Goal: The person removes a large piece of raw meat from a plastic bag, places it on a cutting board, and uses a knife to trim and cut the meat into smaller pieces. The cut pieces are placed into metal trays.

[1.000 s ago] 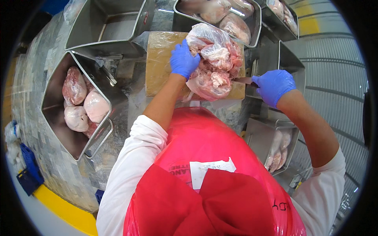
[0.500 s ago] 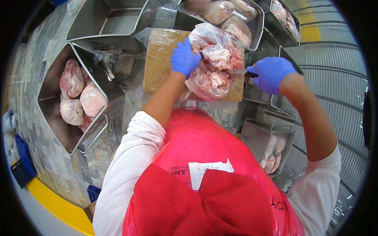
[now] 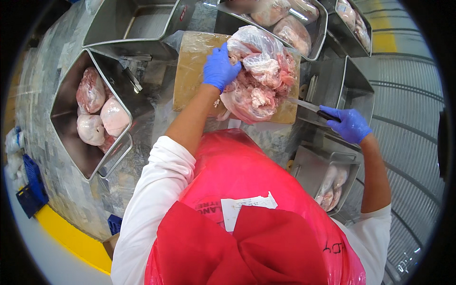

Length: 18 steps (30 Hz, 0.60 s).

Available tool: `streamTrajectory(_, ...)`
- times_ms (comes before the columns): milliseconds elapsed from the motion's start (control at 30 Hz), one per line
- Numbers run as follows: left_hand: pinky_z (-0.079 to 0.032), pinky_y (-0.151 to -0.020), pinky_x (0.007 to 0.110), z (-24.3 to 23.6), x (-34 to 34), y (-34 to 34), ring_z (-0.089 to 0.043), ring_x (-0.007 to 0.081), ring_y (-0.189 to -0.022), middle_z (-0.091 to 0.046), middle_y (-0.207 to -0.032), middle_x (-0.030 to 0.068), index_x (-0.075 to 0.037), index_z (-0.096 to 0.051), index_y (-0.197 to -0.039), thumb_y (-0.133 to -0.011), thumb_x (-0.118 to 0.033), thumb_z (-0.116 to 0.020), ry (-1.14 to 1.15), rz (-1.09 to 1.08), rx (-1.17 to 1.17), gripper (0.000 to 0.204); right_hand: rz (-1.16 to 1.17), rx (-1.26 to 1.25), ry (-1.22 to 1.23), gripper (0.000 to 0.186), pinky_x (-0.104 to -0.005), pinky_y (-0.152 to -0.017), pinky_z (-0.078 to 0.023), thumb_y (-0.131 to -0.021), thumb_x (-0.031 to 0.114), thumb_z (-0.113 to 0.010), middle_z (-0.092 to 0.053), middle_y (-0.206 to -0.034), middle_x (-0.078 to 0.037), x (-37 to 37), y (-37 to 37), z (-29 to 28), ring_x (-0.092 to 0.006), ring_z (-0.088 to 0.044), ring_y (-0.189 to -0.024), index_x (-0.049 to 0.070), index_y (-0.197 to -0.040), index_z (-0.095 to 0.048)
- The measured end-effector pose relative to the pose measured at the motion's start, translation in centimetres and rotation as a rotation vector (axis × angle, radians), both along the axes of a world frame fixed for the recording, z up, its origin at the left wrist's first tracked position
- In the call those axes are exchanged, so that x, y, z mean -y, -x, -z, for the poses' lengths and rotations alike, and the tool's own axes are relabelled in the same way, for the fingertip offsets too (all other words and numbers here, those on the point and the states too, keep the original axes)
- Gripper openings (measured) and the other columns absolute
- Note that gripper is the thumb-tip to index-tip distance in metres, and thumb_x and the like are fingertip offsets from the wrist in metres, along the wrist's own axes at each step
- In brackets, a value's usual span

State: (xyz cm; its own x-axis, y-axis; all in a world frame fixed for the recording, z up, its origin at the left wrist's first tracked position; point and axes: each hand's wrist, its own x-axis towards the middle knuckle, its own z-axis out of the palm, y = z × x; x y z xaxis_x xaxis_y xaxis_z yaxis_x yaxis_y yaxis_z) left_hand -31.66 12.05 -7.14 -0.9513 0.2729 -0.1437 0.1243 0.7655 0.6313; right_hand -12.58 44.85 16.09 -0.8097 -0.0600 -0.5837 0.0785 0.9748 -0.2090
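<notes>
A large pale pink piece of raw meat (image 3: 259, 76), with glossy membrane and ragged cut flesh, lies on a tan cutting board (image 3: 190, 71). My left hand (image 3: 221, 68), in a blue glove, grips the meat's left edge with bent fingers. In my blue-gloved right hand (image 3: 350, 124) is a knife (image 3: 313, 108) with a black handle, its blade pointing left to the meat's lower right side. Whether the tip touches the meat I cannot tell.
To the left stands a metal bin (image 3: 66, 109) with several meat pieces (image 3: 91, 90). Behind the board are another metal bin (image 3: 128, 45) and a tub of meat (image 3: 292, 33). At right are a metal container (image 3: 356, 88) and a smaller one (image 3: 304, 166) holding pale pieces.
My right hand has drawn the knife away from the meat, outward to the right and nearer to me. My left hand keeps its hold on the meat.
</notes>
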Motion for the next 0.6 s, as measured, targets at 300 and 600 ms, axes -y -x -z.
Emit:
streamTrajectory(300, -0.05, -0.1, 0.049, 1.2, 0.1, 1.7, -0.059, 0.0439, -0.118, -0.06, -0.125, 0.0256, -0.005, -0.046, -0.148, -0.079, -0.042, -0.08, -0.054, 0.124, -0.039, 0.085, 0.32, -0.195, 0.187, 0.061, -0.0433, -0.073, -0.057, -0.09, 0.028, -0.074, -0.073, -0.097, -0.019, -2.0, -11.9, 11.5, -0.0388, -0.071, -0.082, 0.034, -0.147, -0.056)
streamTrajectory(600, -0.053, -0.087, 0.043, -5.7, 2.9, -3.0, -0.066, 0.0309, -0.099, -0.067, -0.115, 0.0169, -0.006, -0.068, -0.119, -0.085, -0.025, -0.082, -0.063, 0.111, -0.436, 0.042, 0.324, -0.347, 0.222, 0.054, -0.0445, -0.068, -0.057, -0.091, 0.032, -0.072, -0.072, -0.088, -0.015, -0.1, -11.7, 16.2, -0.0354, -0.07, -0.077, 0.035, -0.144, -0.059)
